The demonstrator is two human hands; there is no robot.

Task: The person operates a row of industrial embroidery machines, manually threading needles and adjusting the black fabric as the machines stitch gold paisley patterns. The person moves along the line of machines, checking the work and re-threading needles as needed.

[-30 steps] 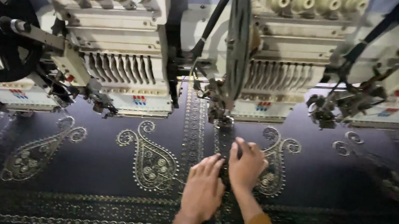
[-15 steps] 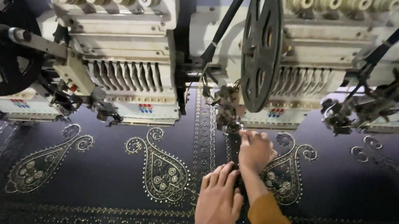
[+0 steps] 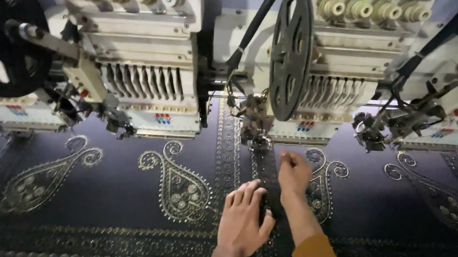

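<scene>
- Dark navy fabric [image 3: 115, 190], stretched flat and stitched with golden paisley motifs, serves as the landmark; it lies beneath the white multi-needle embroidery heads [image 3: 147, 76].
- Left hand [image 3: 243, 219]: palm down, fingers spread flat on the fabric, just right of the central golden paisley motif [image 3: 177, 183]; it holds nothing.
- Right hand [image 3: 294, 172]: fingers drawn narrow, pinched on the fabric's vertical embroidered band [image 3: 263, 162], just below the needle assembly [image 3: 255, 120]; whether thread is gripped cannot be told.
- A black spoked wheel [image 3: 291, 51] stands above the fabric, over the right hand.
</scene>
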